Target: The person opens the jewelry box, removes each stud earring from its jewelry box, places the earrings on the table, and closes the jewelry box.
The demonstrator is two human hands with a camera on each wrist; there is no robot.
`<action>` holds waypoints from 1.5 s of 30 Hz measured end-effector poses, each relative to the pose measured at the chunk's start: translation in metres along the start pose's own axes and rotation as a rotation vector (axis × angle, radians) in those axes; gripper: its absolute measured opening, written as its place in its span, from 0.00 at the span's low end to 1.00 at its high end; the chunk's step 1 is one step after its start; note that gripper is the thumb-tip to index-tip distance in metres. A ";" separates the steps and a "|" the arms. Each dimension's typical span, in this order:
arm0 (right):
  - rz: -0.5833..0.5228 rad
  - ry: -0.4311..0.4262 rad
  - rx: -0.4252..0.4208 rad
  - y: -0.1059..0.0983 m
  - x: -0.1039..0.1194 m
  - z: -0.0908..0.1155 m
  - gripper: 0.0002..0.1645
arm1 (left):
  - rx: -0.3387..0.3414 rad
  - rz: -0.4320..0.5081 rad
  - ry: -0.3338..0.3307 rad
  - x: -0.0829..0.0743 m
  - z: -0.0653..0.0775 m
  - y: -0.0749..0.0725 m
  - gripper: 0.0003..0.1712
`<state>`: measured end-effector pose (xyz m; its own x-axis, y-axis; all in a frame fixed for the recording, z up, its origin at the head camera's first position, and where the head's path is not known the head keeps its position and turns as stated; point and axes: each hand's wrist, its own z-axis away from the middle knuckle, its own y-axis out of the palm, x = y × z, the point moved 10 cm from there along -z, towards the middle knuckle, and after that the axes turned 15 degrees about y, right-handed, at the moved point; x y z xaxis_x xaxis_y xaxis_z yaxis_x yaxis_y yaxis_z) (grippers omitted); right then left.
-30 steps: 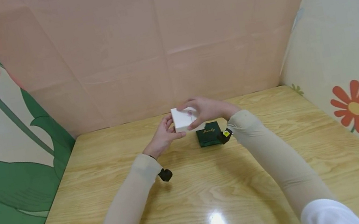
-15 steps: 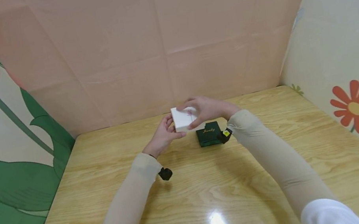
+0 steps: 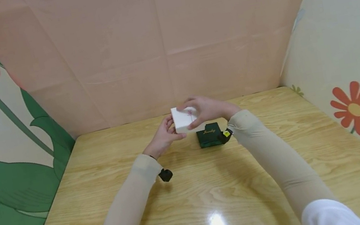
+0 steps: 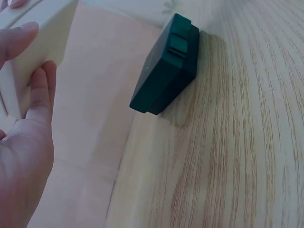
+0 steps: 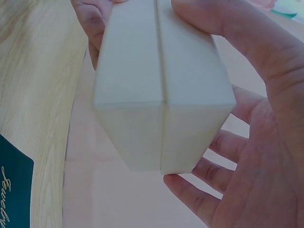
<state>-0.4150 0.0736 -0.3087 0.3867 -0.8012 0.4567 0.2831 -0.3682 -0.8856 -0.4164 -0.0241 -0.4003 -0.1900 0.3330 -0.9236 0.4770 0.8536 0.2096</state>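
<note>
A small white box (image 3: 182, 120) with a pinkish mark on its top is held up over the far part of the table. My left hand (image 3: 162, 137) grips it from the left and below. From above and the right, my right hand (image 3: 209, 108) grips it between thumb and fingers. A straight seam runs along the white box (image 5: 161, 90) in the right wrist view, with my right thumb and fingers on the part right of it. The left wrist view shows my left fingers and thumb on its sides.
A dark green box (image 3: 210, 134) lettered "Jewelry" rests on the wooden table (image 3: 193, 190), just beyond and right of the white box's lower edge in the head view. A pink wall covering (image 3: 127, 57) rises behind the table, and painted panels stand at both sides.
</note>
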 end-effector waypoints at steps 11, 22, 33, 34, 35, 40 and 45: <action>-0.030 -0.007 -0.041 -0.016 0.003 0.010 0.47 | 0.014 -0.013 -0.009 0.001 0.001 0.002 0.46; -0.204 0.116 -0.222 -0.067 -0.041 0.037 0.46 | -0.020 -0.006 -0.007 0.001 0.001 -0.003 0.48; -0.155 0.374 -0.318 -0.083 -0.134 0.059 0.48 | -0.031 -0.023 -0.001 -0.001 0.004 -0.004 0.48; -0.135 0.399 -0.315 -0.081 -0.143 0.061 0.48 | -0.031 -0.026 0.001 -0.001 0.003 -0.004 0.48; -0.109 0.421 -0.309 -0.077 -0.151 0.062 0.49 | -0.031 -0.027 0.002 -0.001 0.003 -0.004 0.48; -0.014 0.507 -0.231 -0.048 -0.190 0.060 0.52 | -0.036 -0.020 0.011 0.000 0.003 -0.004 0.47; -0.001 0.564 -0.135 -0.016 -0.215 0.057 0.55 | -0.038 -0.020 0.017 0.001 0.002 -0.005 0.47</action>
<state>-0.4528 0.2788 -0.3876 -0.1518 -0.9146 0.3749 0.1549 -0.3966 -0.9048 -0.4168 -0.0289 -0.4028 -0.2136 0.3223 -0.9222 0.4405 0.8744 0.2035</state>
